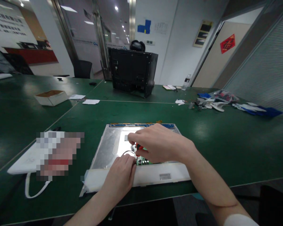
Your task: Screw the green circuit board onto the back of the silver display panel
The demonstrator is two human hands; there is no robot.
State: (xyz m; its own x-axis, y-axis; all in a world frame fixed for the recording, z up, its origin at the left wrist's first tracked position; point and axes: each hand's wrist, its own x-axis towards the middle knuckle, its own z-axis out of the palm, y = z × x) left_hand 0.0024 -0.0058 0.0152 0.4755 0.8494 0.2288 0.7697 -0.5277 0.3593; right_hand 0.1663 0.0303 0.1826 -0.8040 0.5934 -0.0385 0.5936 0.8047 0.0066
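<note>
A flat LCD panel (103, 150) lies face down on the table in front of me, with a blue circuit strip (122, 125) along its far edge and a white band (151, 179) along its near edge. On its back sits a small green circuit board (141, 161), partly covered by my hands. My left hand (122, 171) has its fingers closed at the board's left end, near a thin wire (128, 151). From above, my right hand (155, 142) closes around a red and black thing (138, 147), mostly hidden, over the board.
To the left lies a white device with a cord (25, 160), partly pixelated. Farther back are an open cardboard box (52, 97), papers (91, 102) and a black boxy machine (132, 70). Bags and loose parts (212, 102) lie at right, near a bottle (186, 82).
</note>
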